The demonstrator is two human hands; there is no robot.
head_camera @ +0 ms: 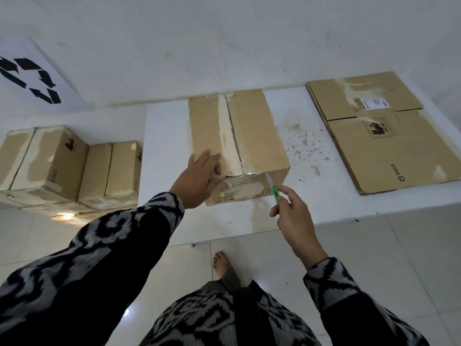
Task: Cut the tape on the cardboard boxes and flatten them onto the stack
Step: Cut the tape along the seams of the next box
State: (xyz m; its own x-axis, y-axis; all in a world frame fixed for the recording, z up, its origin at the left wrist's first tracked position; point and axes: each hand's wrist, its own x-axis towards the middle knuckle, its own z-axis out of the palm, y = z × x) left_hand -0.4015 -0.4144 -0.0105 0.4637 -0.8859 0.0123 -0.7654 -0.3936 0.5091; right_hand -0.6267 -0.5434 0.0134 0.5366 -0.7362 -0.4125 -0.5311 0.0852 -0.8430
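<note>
Rightward, flattened cardboard [389, 136] reads "PICO".

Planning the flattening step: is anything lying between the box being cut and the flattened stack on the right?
Nothing visible does. Between the box and the flattened stack there is only bare, stained table. The cutter in the right hand sits at the box's near edge.

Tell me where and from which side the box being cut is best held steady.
Best judged: the box at its near-left top corner, reached from the left, where the left hand lies with fingers across the top. That keeps it away from the cutter, which the right hand pinches with its blade at the near top edge, right of the taped seam.
</note>
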